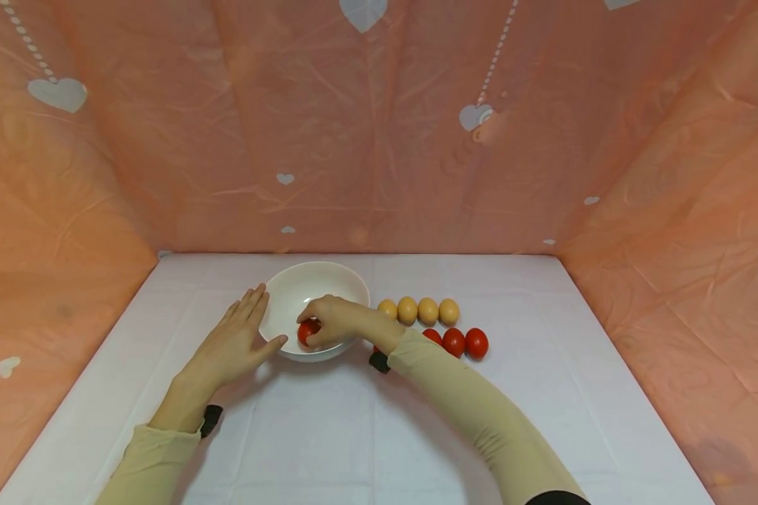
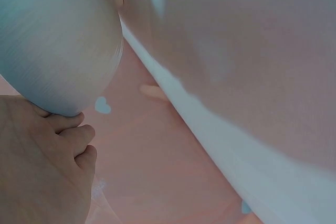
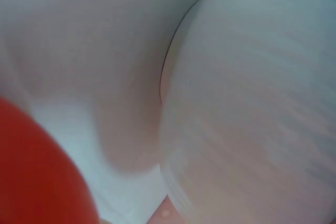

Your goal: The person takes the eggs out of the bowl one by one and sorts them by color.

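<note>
A white bowl (image 1: pixel 318 277) stands toward the back left of the table. Inside it, near the front wall, my right hand (image 1: pixel 333 319) pinches a glossy red egg-shaped object (image 1: pixel 308 331) between thumb and fingers. My left hand (image 1: pixel 243 340) lies along the bowl's left side with its fingers straight, fingertips at the rim and thumb toward the front edge. In the left wrist view those fingers (image 2: pixel 79 137) meet the bowl's outer wall (image 2: pixel 63 40). The bowl's outside (image 3: pixel 252 108) fills much of the right wrist view, where the right hand is hidden behind it.
Right of the bowl is a row of several tan eggs (image 1: pixel 427 311). In front of it lies a row of red egg-shaped objects (image 1: pixel 476 344), partly hidden by the right forearm. A white cloth (image 1: pixel 309 435) covers the table; pink curtains (image 1: pixel 366 140) enclose the back and sides.
</note>
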The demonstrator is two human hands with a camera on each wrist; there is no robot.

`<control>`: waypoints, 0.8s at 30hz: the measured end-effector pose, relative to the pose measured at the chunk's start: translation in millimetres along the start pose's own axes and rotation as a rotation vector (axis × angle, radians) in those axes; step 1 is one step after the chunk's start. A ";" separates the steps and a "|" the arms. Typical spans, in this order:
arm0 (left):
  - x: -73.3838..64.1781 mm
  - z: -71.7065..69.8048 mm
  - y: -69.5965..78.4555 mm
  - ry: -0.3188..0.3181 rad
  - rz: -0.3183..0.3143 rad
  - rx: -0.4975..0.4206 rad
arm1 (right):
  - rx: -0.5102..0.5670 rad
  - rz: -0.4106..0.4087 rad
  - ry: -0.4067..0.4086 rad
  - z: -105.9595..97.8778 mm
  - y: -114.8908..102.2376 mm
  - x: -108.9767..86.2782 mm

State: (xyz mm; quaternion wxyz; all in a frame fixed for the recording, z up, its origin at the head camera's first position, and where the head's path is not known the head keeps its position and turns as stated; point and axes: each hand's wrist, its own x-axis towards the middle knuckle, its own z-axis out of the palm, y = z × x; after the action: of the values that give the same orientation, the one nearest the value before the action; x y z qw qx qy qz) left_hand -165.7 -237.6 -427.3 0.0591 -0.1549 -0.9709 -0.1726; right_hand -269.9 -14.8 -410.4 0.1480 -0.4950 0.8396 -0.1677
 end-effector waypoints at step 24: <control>1.1 -2.2 1.9 -0.021 -0.022 0.009 | 0.156 -0.178 0.225 -24.6 -1.7 -37.1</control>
State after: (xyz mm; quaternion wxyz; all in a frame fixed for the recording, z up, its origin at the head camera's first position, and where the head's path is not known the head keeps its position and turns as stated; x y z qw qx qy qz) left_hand -166.0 -236.3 -424.5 0.0478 -0.1456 -0.9739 -0.1673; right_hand -261.5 20.4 -384.5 0.0758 -0.5325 0.7882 -0.2992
